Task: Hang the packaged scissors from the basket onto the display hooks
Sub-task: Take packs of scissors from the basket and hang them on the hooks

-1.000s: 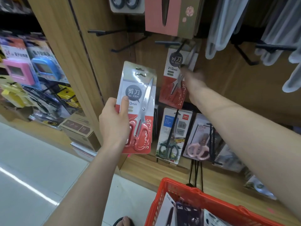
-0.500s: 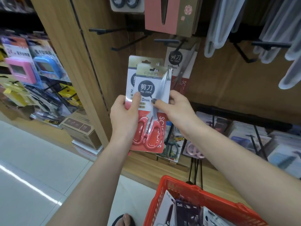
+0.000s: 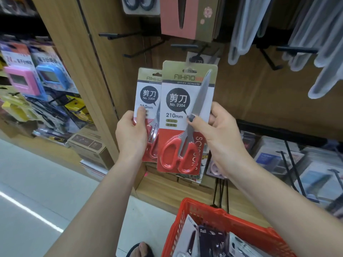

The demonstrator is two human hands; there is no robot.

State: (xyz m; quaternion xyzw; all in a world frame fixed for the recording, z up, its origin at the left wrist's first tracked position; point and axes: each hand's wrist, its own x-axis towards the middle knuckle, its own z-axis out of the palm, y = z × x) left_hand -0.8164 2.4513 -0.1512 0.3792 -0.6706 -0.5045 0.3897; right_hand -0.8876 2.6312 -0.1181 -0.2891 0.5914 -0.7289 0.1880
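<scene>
Wooden display panel with black hooks stands ahead; my right hand pinches the red-handled AIHAO "No. 2304, 210mm" scissors card, my left hand grips its twin, above the red plastic basket.

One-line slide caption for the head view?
Left hand and right hand each hold red-handled scissors packs below display hooks.

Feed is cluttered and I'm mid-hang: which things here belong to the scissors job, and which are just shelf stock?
Part of the job:
front scissors pack, held by the right hand
rear scissors pack, held by the left hand
bare hook
red basket

Just lying about:
pink timer
blue timer
pink box
brown cartons
</scene>
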